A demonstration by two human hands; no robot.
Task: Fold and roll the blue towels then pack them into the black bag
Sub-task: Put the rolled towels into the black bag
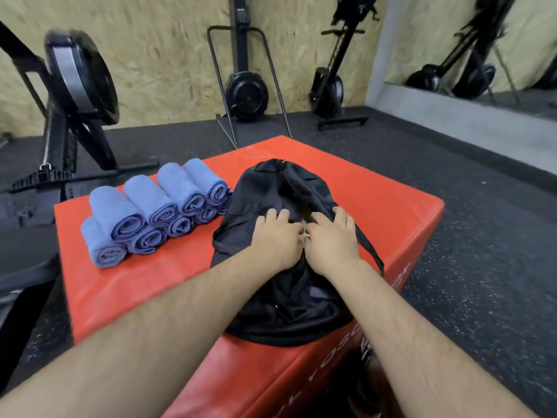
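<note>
A black bag (pixel 286 306) lies lengthwise on a red padded box (pixel 168 282), right of its middle. Both of my hands are on the bag's top. My left hand (pixel 275 236) grips the black fabric on the left side of the opening. My right hand (pixel 330 236) grips the fabric on the right side, fingers curled over the edge. Between the hands a small gap shows something pale. Several rolled blue towels (pixel 156 209) are stacked in two layers on the box's left part, their spiral ends facing me.
A bag strap (pixel 372 254) hangs down the box's right side. Rowing machines stand on the dark rubber floor: one (pixel 69 95) at the left close to the box, two more (pixel 245 92) against the chipboard wall behind. A mirror (pixel 482 46) is at the right.
</note>
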